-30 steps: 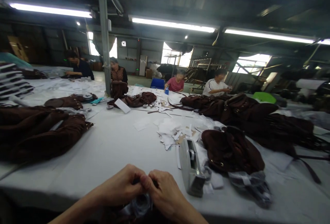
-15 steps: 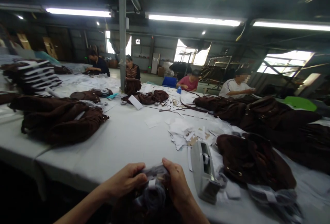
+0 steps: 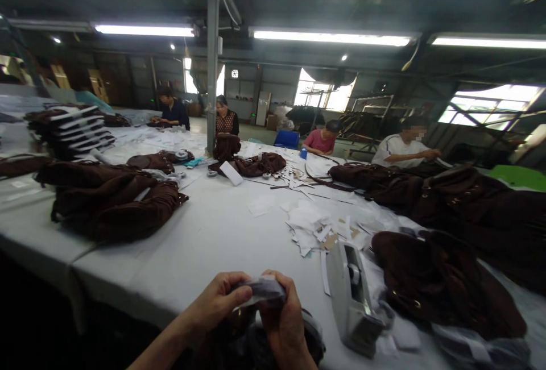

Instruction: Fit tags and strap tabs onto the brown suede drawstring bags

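My left hand [image 3: 222, 299] pinches one end of a bunched grey translucent plastic wrap [image 3: 265, 289] at the table's near edge. Around its other end my right hand [image 3: 285, 316] is closed, thumb on top. What the plastic covers, if anything, I cannot make out. Below both hands lies a dark brown item [image 3: 313, 339], mostly hidden by my fingers and deep shadow. Just right of my right hand stands a grey tape dispenser [image 3: 357, 302]. A dark brown drawstring bag [image 3: 447, 285] with metal eyelets rests beyond it, a plastic-wrapped part [image 3: 478, 347] at its near end.
Paper scraps [image 3: 315, 228] litter the white table [image 3: 213, 228]. Brown bags pile up at the left [image 3: 115, 199] and along the right [image 3: 460, 194]. A metal post [image 3: 212, 69] rises at the table's far side. Several co-workers sit beyond, one in a white shirt [image 3: 398, 148].
My right hand has turned and moved in closer to my left. The plastic now lies flatter between my fingers; the round bundle with a white band is no longer visible beneath it. My view has shifted slightly.
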`<state>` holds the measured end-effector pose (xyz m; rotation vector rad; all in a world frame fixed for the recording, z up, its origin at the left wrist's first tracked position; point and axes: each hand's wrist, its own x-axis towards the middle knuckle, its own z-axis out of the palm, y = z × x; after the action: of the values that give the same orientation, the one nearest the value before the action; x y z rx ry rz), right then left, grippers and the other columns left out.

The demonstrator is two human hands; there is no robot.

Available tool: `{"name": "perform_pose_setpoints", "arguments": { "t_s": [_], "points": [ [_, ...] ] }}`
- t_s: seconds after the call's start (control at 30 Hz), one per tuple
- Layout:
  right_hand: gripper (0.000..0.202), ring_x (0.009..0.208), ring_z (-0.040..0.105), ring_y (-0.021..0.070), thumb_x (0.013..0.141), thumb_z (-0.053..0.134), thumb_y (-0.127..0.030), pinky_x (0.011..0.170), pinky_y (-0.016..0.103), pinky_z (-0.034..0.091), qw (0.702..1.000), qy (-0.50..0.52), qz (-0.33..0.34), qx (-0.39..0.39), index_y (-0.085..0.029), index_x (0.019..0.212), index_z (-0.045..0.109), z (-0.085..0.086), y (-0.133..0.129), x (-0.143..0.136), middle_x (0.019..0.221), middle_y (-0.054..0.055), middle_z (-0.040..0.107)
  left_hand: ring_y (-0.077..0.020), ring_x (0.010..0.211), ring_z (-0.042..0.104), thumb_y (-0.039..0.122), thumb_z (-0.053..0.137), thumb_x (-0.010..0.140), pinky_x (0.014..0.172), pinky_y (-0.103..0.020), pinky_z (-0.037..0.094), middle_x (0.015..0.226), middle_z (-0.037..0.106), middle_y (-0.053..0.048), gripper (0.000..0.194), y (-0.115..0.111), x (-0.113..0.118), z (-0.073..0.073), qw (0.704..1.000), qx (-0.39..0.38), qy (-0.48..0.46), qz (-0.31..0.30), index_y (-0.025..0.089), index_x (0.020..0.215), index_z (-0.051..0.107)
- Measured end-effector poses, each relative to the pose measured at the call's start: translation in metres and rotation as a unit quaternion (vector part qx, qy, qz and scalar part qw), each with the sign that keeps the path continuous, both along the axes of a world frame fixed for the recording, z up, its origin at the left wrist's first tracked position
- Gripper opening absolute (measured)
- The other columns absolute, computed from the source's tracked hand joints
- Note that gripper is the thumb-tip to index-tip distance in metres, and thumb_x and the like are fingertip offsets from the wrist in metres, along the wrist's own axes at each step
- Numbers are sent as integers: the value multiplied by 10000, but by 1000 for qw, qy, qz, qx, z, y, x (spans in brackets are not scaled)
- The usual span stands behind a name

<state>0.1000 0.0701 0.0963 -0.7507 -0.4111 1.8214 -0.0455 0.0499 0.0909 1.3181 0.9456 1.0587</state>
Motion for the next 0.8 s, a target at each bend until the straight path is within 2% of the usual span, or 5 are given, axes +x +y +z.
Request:
{"name": "perform_pose_setpoints", "arguments": {
  "t_s": [0.17, 0.33, 0.57, 0.67, 0.8],
  "points": [
    [231, 436, 428, 81, 695, 635, -378, 394, 201, 350, 1000, -13, -4, 24, -159, 655, 573, -6, 2, -9, 509, -48, 507, -64, 494, 325, 440, 589, 821, 505, -192, 291, 531, 423, 61, 308, -1, 4, -3, 998, 11, -38, 54, 142, 823, 665],
    [262, 400, 392, 70, 705, 640, -392, 377, 199, 328, 999, -22, -18, 28, -176, 628, 514, -12, 4, -13, 481, -62, 479, -65, 545, 376, 421, 618, 808, 490, -180, 268, 624, 525, 36, 279, 0, 7, -9, 991, -7, -39, 125, 146, 844, 647],
    [256, 535, 513, 118, 686, 655, -425, 438, 215, 432, 992, -98, -73, 20, -183, 726, 581, -14, 8, -19, 623, -22, 565, -29, 412, 233, 492, 643, 759, 398, -197, 148, 510, 425, 69, 379, 2, 10, -13, 983, -47, -84, 159, 113, 779, 642],
    [279, 580, 549, 156, 677, 665, -467, 468, 250, 463, 973, -190, -78, 103, -199, 731, 609, -26, 13, -18, 658, 8, 598, -27, 393, 208, 522, 698, 689, 389, -200, 135, 465, 380, 83, 413, 4, 10, -8, 980, -54, -138, 136, 116, 741, 638],
    [390, 692, 596, 241, 505, 788, -418, 493, 296, 472, 934, -269, -90, 218, -218, 811, 652, -43, 22, -15, 743, 46, 654, -26, 398, 253, 538, 753, 613, 413, -194, 188, 455, 403, 75, 436, 6, 8, -4, 966, -15, -210, 146, 138, 651, 584]
  ]
}}
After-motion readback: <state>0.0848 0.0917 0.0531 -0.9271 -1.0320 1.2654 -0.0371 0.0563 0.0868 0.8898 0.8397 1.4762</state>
